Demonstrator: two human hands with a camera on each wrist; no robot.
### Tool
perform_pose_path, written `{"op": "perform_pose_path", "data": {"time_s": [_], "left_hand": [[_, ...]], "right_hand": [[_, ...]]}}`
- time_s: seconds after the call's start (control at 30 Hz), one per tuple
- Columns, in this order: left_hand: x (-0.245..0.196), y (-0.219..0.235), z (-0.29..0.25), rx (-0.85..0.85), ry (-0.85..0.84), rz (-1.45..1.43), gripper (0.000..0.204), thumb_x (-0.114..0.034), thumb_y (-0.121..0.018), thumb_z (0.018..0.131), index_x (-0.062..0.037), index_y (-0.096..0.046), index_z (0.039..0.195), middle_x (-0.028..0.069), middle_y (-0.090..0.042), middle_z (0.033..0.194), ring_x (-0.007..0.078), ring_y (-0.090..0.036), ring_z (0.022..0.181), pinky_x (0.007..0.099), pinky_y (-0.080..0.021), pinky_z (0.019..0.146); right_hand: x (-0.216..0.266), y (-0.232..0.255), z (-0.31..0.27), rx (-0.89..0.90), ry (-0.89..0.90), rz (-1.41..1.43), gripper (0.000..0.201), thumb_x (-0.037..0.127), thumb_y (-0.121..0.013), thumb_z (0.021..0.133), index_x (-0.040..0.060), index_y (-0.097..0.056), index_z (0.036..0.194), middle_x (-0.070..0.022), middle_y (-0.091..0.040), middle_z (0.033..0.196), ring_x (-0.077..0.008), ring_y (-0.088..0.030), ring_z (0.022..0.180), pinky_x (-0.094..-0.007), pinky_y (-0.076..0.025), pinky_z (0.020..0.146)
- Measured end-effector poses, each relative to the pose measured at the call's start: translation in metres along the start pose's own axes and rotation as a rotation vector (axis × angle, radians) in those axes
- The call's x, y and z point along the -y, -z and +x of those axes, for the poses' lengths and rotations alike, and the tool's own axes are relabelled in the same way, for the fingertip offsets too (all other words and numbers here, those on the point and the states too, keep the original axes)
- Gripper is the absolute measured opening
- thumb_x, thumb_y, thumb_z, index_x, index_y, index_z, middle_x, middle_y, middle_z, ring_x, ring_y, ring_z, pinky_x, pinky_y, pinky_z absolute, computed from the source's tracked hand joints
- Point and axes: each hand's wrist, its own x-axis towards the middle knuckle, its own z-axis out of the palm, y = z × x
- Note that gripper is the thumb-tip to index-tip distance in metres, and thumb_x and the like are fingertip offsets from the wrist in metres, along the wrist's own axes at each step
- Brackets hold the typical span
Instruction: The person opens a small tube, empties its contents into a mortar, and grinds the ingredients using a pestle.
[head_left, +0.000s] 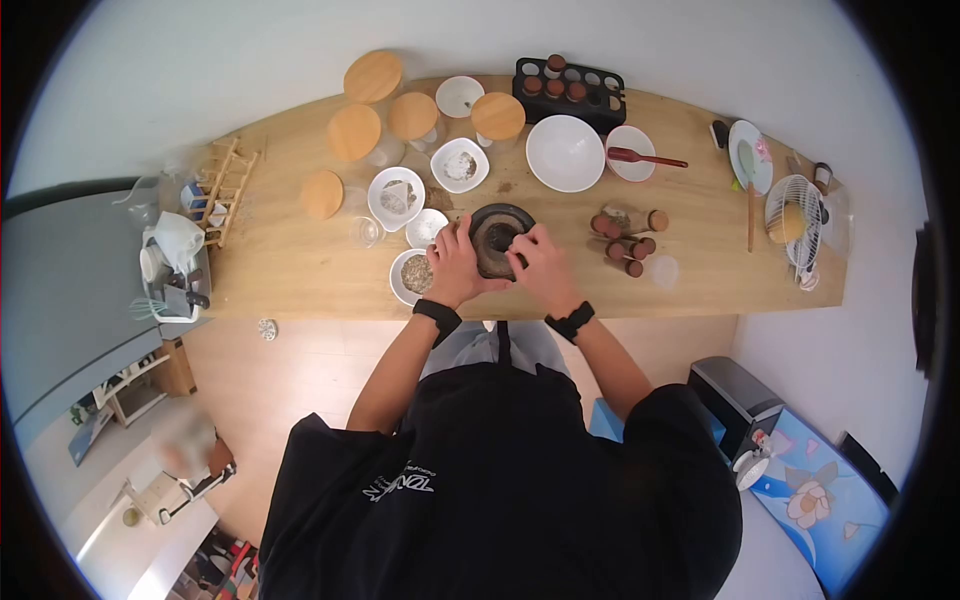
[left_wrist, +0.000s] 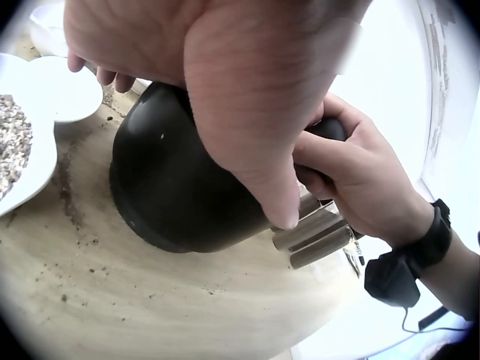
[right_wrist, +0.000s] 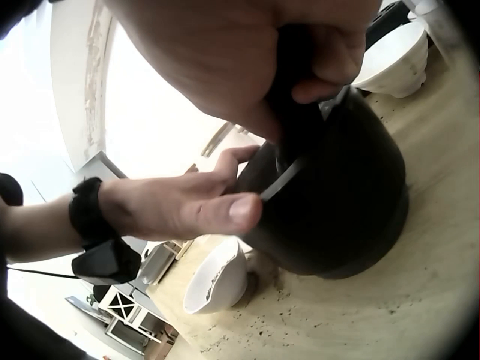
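Observation:
A black mortar [head_left: 500, 238] [left_wrist: 180, 187] [right_wrist: 345, 202] stands on the wooden table [head_left: 300, 265], near its front edge. My left hand [head_left: 462, 245] [left_wrist: 247, 120] holds the mortar's left side, thumb and fingers curved against its wall. My right hand [head_left: 527, 250] [right_wrist: 300, 60] is over the mortar's right rim and grips a dark pestle [left_wrist: 330, 129] [right_wrist: 296, 124] that reaches down into the bowl. The pestle's lower end and the mortar's contents are hidden from the wrist views.
A small white bowl of grain [head_left: 415, 275] sits just left of the mortar, with more white bowls [head_left: 397, 197] and wooden-lidded jars [head_left: 355, 132] behind. Small spice bottles [head_left: 625, 245] lie to the right. A large white bowl [head_left: 565, 152] and a bottle rack [head_left: 570, 90] stand at the back.

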Motion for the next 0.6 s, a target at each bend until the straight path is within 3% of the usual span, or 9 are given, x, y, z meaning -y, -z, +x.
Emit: {"op": "perform_pose_path", "data": {"time_s": [0.17,0.3,0.43,0.6], "left_hand": [[0.0,-0.002,-0.002,-0.014,-0.005,-0.023,0.148,-0.065,-0.095,0.044,-0.0046,-0.023,0.158,0.0243,-0.04,0.144,0.043,-0.037,0.137,0.0624,-0.029,0.107],[0.0,0.001,-0.001,0.006,0.015,-0.066,0.148,-0.062,-0.097,0.043,-0.005,-0.024,0.158,0.0242,-0.039,0.143,0.0427,-0.037,0.138,0.062,-0.029,0.107],[0.006,-0.006,-0.002,-0.04,-0.024,-0.103,0.147,-0.059,-0.098,0.042,-0.0051,-0.024,0.157,0.0238,-0.039,0.144,0.0423,-0.036,0.138,0.0615,-0.029,0.107],[0.012,-0.013,-0.002,-0.082,-0.055,-0.18,0.139,-0.048,-0.099,0.048,-0.005,-0.024,0.157,0.023,-0.038,0.146,0.0419,-0.034,0.14,0.061,-0.027,0.108]], "right_hand": [[0.001,0.003,-0.007,0.015,-0.067,0.011,0.018,0.007,-0.077,0.082,0.009,-0.064,0.093,-0.0108,-0.056,0.094,-0.0346,-0.064,0.083,-0.0455,-0.053,0.07],[-0.007,-0.003,-0.002,-0.138,-0.124,0.097,0.016,0.007,-0.078,0.083,0.0061,-0.065,0.093,-0.012,-0.06,0.092,-0.0333,-0.064,0.084,-0.0423,-0.052,0.074],[0.013,-0.009,-0.003,-0.261,-0.22,0.121,0.015,0.007,-0.078,0.083,0.0037,-0.066,0.091,-0.0131,-0.062,0.091,-0.0316,-0.062,0.088,-0.0403,-0.051,0.077],[0.034,-0.039,-0.008,-0.351,-0.173,0.091,0.015,0.006,-0.078,0.082,0.0036,-0.066,0.09,-0.0118,-0.061,0.089,-0.0307,-0.061,0.087,-0.0401,-0.051,0.077]]}}
